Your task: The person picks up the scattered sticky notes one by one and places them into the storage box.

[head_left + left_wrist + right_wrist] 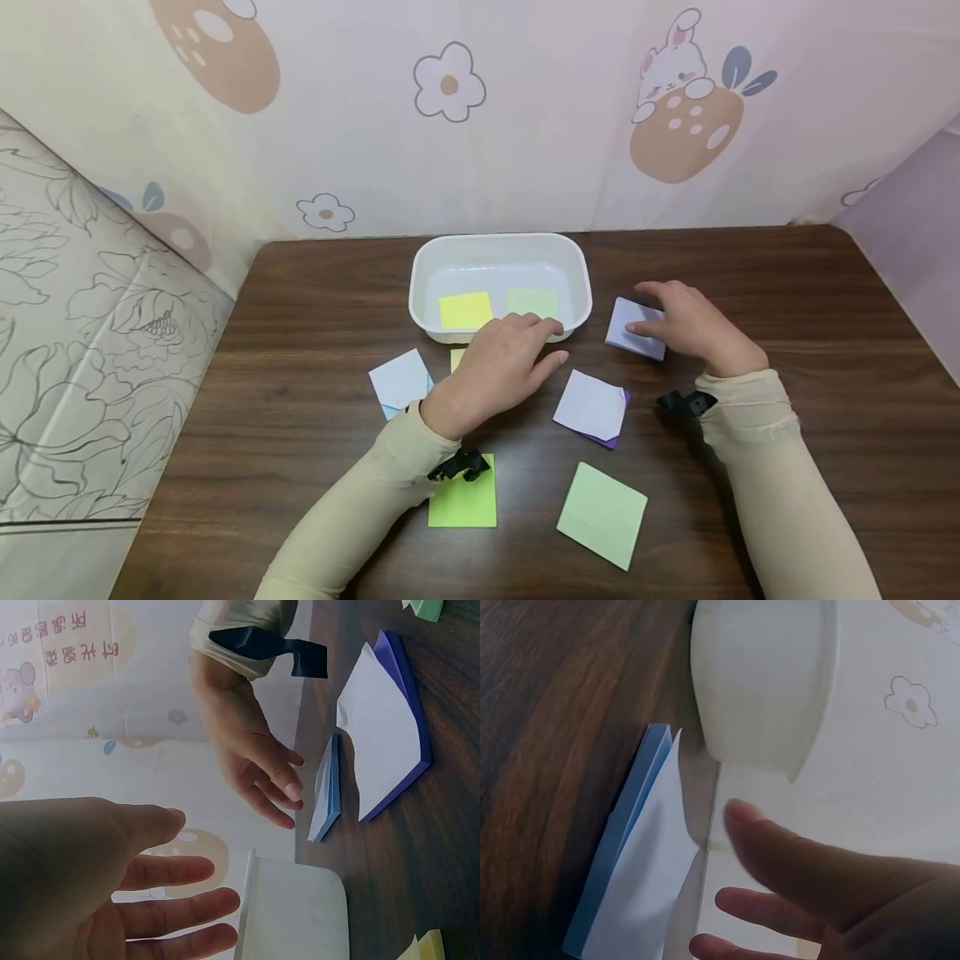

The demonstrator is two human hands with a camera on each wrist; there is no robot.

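Observation:
My left hand (498, 367), fingers spread and relaxed, hovers at the front rim of a white plastic tub (420, 283) and holds nothing. Inside the tub lie a yellow sticky note pad (467, 310) and a pale green one (534, 302). At the right, my right hand (686, 325) is over a blue sticky note pad (626, 321) with a whitish top sheet, which lifts at one edge in the right wrist view. Its thumb and fingers (765, 907) are apart, with a gap to the pad (641, 862) in that view.
Right of centre lies a purple pad (591, 407) with a white top sheet. Nearer the front are a light green pad (602, 515) and a lime pad (462, 504). A light blue pad (400, 382) sits left of the left wrist; a pale yellow one (455, 358) is partly hidden behind that hand.

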